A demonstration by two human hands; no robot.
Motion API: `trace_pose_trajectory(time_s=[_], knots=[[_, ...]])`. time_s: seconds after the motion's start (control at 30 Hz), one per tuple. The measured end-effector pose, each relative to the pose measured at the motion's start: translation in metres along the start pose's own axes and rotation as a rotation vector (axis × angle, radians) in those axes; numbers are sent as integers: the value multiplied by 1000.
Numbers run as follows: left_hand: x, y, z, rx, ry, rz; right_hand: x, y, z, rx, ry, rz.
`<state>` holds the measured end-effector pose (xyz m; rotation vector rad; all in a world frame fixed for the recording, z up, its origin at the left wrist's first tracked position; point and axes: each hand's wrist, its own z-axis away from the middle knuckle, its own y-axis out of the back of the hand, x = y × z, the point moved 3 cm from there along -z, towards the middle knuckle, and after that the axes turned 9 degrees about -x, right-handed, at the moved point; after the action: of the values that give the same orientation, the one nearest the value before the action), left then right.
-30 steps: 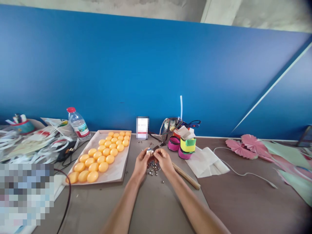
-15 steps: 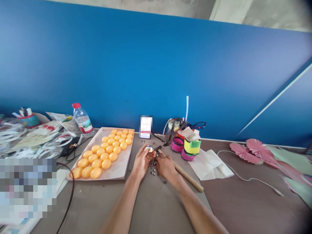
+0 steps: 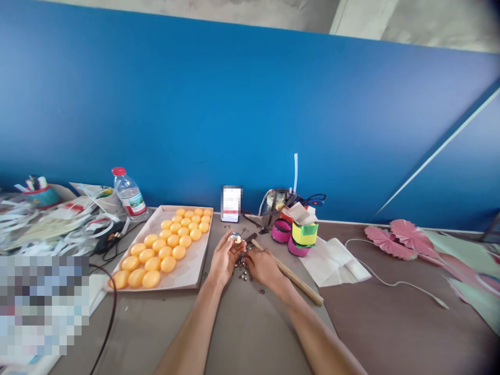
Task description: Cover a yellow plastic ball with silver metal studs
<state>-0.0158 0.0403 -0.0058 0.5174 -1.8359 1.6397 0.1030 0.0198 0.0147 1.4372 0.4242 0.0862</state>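
Note:
My left hand point(image 3: 224, 260) is closed around a small shiny silver ball point(image 3: 235, 238), which shows at its fingertips. Just to the right, my right hand point(image 3: 262, 264) has its fingers bent together at a pile of small dark metal pieces point(image 3: 242, 275); whatever lies between those fingertips is too small to make out. A hammer with a wooden handle point(image 3: 299, 281) lies beside and partly behind my right hand, its dark head near the fingers.
A white tray point(image 3: 190, 285) of orange balls lies at the left, with a water bottle point(image 3: 130, 195) behind it. A phone point(image 3: 230, 205) stands by the blue partition point(image 3: 242, 114). Magenta rolls point(image 3: 281, 230), white paper point(image 3: 338, 265) and a white cable point(image 3: 402, 283) are at the right.
The whole view has shifted slightly, with things sitting a little further left. Both hands stay close together, and the left still holds the silver ball.

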Motion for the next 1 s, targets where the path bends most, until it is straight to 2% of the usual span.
trace_pose_trajectory(time_s=[0.17, 0.3, 0.4, 0.5, 0.63, 0.73, 0.87, 1.0], knots=[[1, -2, 1, -3, 6, -1, -1, -6, 0, -44, 32, -44], [2, -4, 2, 3, 14, -7, 1, -8, -1, 51, 57, -136], [3, -4, 2, 12, 20, -5, 5, -6, -1, 125, 90, -377], [4, -3, 2, 25, 27, -11, 10, -3, -4, 136, 104, -695], [4, -4, 3, 28, 35, -39, 16, 0, -9, 172, 39, -1083], [3, -4, 4, 15, 46, -56, 16, 0, -11, 237, 20, -1273], [-1, -4, 4, -13, 67, -69, 15, -1, -11, 332, 27, -1295], [-5, -6, 4, -45, 89, -62, 16, -2, -11, 362, 16, -1294]])
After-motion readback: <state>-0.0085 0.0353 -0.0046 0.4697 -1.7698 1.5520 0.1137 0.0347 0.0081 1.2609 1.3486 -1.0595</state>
